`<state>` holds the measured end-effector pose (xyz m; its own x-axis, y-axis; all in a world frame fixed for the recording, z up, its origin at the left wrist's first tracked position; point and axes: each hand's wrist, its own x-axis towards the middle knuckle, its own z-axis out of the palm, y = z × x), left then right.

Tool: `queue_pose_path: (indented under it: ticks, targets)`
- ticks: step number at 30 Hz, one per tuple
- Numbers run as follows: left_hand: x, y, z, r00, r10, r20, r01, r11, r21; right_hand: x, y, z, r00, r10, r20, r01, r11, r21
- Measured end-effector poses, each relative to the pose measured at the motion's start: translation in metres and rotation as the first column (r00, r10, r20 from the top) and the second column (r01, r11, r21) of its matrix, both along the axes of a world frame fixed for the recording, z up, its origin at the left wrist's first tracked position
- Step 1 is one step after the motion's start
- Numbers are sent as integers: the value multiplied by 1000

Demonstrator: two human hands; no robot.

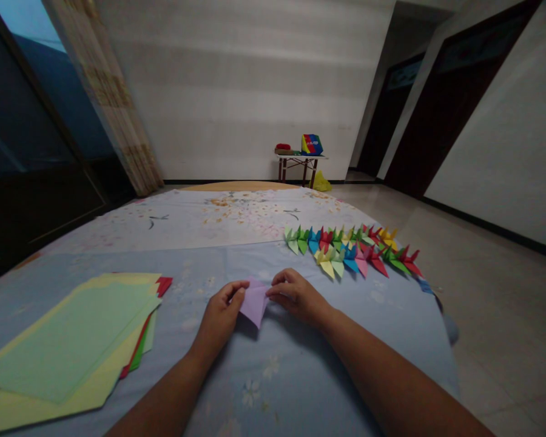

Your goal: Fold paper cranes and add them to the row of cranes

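A small piece of folded purple paper (pixel 255 303) is held just above the cloth-covered table, its lower corner pointing toward me. My left hand (pixel 225 309) pinches its left edge between thumb and fingers. On the opposite side, my right hand (pixel 298 297) grips the right edge with thumb and fingertips. Creases and a raised flap show on the purple paper. To the right, beyond my right hand, stand rows of folded paper cranes (pixel 350 258) in red, green, blue, yellow and pink.
A stack of coloured paper sheets (pixel 73 340), pale green and yellow on top, lies at the left. Floral cloth (pixel 250 388) covers the round table. A small side table (pixel 300 158) with a colourful box (pixel 312 144) stands by the far wall.
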<state>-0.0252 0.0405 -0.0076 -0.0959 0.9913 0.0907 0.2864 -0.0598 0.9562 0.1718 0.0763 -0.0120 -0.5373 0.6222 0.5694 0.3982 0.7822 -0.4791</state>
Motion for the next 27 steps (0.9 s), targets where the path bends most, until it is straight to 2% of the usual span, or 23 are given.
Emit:
queue_pose_path:
  ticks: [13,23,27]
  targets:
    - [0,1,4,1000,15,22,-13,996,-85,-1,-1,1,991,-9,133,-14,986,168]
    - [-3,1,-1,994,-60,90,72,989,-130,1,0,2,999,24,38,-27,997,76]
    - [-4,2,-2,995,-70,77,80,987,-140,1,0,1,999,21,46,-24,998,61]
